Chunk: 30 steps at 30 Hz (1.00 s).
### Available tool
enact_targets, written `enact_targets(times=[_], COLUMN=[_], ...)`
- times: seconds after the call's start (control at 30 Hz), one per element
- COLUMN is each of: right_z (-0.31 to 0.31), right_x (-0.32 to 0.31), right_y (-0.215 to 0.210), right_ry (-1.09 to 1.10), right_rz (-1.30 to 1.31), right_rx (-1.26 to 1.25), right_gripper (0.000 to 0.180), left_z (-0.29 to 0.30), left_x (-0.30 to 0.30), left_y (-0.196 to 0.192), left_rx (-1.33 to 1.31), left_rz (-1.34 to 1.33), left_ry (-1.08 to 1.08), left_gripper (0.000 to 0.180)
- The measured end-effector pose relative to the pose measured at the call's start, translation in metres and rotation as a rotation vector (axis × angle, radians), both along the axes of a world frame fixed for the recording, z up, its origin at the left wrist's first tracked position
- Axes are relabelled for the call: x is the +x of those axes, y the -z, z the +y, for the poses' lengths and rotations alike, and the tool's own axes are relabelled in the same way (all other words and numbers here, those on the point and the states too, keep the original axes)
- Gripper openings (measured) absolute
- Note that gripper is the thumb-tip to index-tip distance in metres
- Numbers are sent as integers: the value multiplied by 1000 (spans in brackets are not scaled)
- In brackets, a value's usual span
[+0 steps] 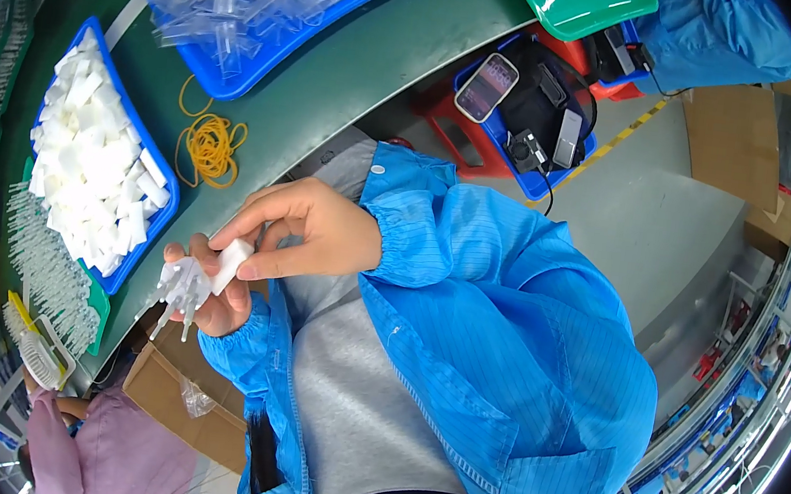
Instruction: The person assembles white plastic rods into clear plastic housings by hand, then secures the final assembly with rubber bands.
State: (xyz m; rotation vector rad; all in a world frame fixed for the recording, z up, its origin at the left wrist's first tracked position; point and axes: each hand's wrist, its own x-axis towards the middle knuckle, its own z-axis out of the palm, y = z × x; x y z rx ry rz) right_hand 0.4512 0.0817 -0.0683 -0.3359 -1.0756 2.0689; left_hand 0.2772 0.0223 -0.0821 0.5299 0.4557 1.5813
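Pinching white foam block (pixel 231 262), right hand (pixel 315 228) grip closed on it, above left hand (pixel 214 297) clutching clear plastic tubes (pixel 178 289). Left: blue tray of foam blocks (pixel 144 248) on green worktop (pixel 358 57); yellow rubber bands (pixel 211 146) between; far tray of clear tubes (pixel 239 83).

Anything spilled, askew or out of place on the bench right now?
Only the yellow rubber bands: they lie in a loose heap on the green table, outside any tray. The white foam blocks sit inside their blue tray. Left hand and right hand hold small parts normally.
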Motion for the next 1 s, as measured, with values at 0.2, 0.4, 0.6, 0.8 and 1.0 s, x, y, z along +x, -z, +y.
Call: enact_targets(times=[0.2,0.4,0.6,0.8,1.0], right_z=[7,10,11,13,10], right_x=[10,18,18,20,12], right_y=[3,8,10,9,9], right_ry=[41,50,117,26,160], right_rz=[76,110,39,23,40], right_rx=[-13,-7,71,-30,26], right_gripper=[34,34,31,24,16], left_z=[7,13,13,14,10], left_x=[5,12,14,9,9], left_y=[3,4,11,8,9], left_rx=[1,12,92,157,91], left_rz=[-4,-95,-123,-61,-31], left_ry=[10,56,24,140,39], left_gripper=[60,58,57,58,56])
